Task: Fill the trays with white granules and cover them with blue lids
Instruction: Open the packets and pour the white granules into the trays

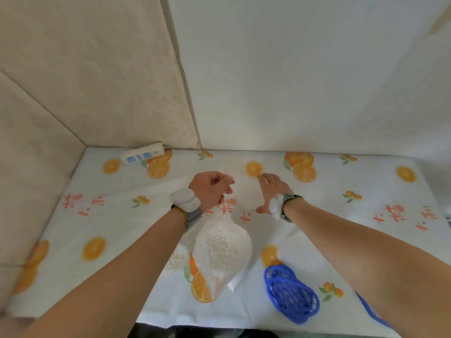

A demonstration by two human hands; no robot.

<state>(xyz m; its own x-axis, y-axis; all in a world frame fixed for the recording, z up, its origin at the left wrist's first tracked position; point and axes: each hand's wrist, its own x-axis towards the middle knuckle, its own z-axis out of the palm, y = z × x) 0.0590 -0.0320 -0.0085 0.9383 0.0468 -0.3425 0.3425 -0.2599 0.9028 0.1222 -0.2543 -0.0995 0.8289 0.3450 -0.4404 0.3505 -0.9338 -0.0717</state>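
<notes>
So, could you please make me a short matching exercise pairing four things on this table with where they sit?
Things:
1. power strip
2. blue lids
3. bag of white granules
4. left hand

Places:
A. near right, by the table edge
B. far left corner
C. beyond the bag, raised over the cloth
D. centre, between the forearms

Pairs: 1-B, 2-A, 3-D, 4-C

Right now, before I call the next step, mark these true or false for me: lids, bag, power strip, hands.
1. The blue lids lie near the table's front edge, right of the granule bag. True.
2. The right hand is holding a blue lid. False: it reaches over a clear tray, far from the lids.
3. The power strip sits at the back left by the wall. True.
4. The left hand rests on the lids. False: it is raised beside the clear tray.
</notes>
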